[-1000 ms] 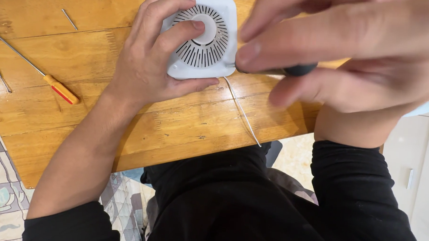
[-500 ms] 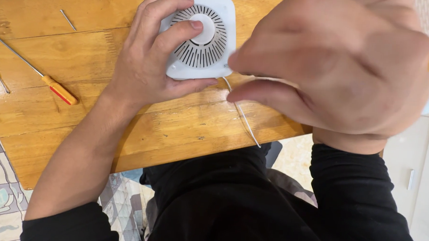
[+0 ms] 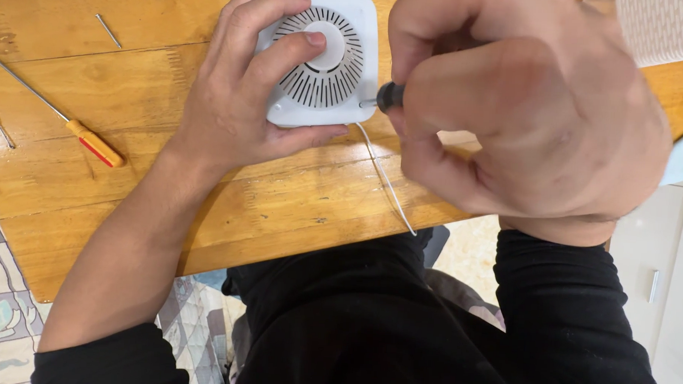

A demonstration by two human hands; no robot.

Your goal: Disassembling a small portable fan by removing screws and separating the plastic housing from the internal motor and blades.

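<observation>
Two screwdrivers [image 3: 93,142] [image 3: 386,97], one white fan [image 3: 320,59]

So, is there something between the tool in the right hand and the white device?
Nothing visible. The right hand holds a dark-handled tool whose metal tip already meets the right edge of the white vented device. The left hand steadies the device from the other side, clear of the tip.

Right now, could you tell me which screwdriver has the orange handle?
The loose screwdriver lying left on the table; the screwdriver in the right hand has a dark handle.
</observation>
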